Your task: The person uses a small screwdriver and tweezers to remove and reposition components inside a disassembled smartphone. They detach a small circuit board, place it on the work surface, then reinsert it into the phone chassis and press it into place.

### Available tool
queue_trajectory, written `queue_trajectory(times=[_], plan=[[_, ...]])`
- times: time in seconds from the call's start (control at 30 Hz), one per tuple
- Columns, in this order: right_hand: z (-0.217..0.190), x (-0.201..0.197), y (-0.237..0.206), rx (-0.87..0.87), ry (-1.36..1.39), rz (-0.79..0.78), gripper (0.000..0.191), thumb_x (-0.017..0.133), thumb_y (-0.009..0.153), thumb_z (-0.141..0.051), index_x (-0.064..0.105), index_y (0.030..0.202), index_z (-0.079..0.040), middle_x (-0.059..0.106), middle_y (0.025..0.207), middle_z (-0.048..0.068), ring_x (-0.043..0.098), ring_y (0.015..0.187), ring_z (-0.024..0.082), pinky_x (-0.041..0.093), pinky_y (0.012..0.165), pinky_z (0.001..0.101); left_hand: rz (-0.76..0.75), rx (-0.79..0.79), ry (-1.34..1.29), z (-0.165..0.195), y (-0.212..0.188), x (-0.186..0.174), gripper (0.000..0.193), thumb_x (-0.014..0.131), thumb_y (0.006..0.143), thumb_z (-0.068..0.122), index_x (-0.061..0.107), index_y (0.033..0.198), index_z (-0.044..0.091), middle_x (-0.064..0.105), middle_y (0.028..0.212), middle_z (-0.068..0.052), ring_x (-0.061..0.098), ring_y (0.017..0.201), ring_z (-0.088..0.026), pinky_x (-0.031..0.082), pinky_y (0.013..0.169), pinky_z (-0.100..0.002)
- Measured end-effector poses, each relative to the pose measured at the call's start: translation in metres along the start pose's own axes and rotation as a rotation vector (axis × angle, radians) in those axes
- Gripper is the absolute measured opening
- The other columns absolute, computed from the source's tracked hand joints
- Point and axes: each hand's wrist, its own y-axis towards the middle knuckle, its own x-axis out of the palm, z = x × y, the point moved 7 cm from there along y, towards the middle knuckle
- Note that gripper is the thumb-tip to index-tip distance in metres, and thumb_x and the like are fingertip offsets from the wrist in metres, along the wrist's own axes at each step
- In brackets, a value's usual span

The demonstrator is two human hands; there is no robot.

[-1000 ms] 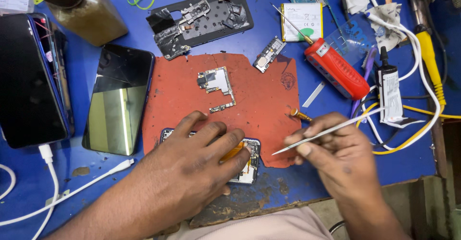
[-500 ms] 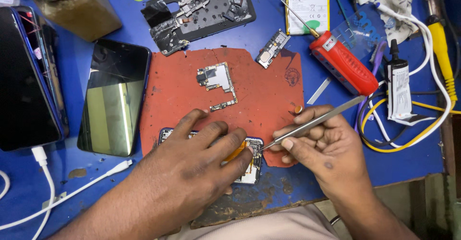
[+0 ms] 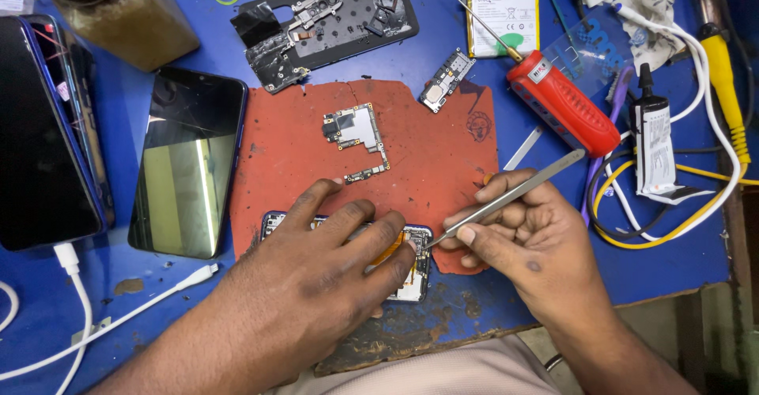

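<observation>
My left hand [image 3: 316, 284] lies flat over an opened phone body [image 3: 415, 272] at the near edge of a red work mat [image 3: 427, 158], fingers pressing it down. An orange strip shows between my fingers. My right hand [image 3: 526, 245] grips metal tweezers [image 3: 514, 193], with their tips touching the inside of the phone body beside my left fingertips. A bare phone circuit board [image 3: 356, 138] lies on the mat farther away, apart from both hands.
A dark phone [image 3: 186, 162] lies left of the mat, another phone [image 3: 47, 134] at far left with a white cable [image 3: 118, 316]. A black back cover [image 3: 324, 19], white battery [image 3: 506, 11], red screwdriver [image 3: 561, 102], glue tube [image 3: 652, 134] and yellow wires [image 3: 696, 221] surround the mat.
My right hand has swung the tweezers from pointing off to the side down to the phone body, bringing their tips next to my left fingers. My left hand has stayed put.
</observation>
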Motion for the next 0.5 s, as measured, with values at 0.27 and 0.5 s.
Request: queue_trajectory(times=[0.27,0.5], plan=[[-0.002,-0.001,-0.003,-0.004,0.043,-0.009,0.032,0.066,0.09,0.007,0.053,0.119,0.0,0.077,0.095,0.019,0.079,0.086,0.025,0.063,0.064,0.0278,-0.003,0.035,0.013,0.006,0.0,-0.006,0.05,0.069,0.075,0.02,0.065,0.121,0.0,0.059,0.12,-0.014,0.058,0.112,-0.029,0.038,0.104,-0.059],[-0.015,-0.002,-0.007,0.041,0.034,0.011,0.032,0.067,0.088,0.006,0.054,0.116,-0.001,0.079,0.093,0.018,0.08,0.084,0.024,0.062,0.061,0.0266,-0.102,0.019,-0.013,0.013,0.006,-0.002,0.063,0.079,0.071,0.028,0.063,0.125,0.0,0.058,0.124,-0.016,0.055,0.118,-0.032,0.034,0.105,-0.063]])
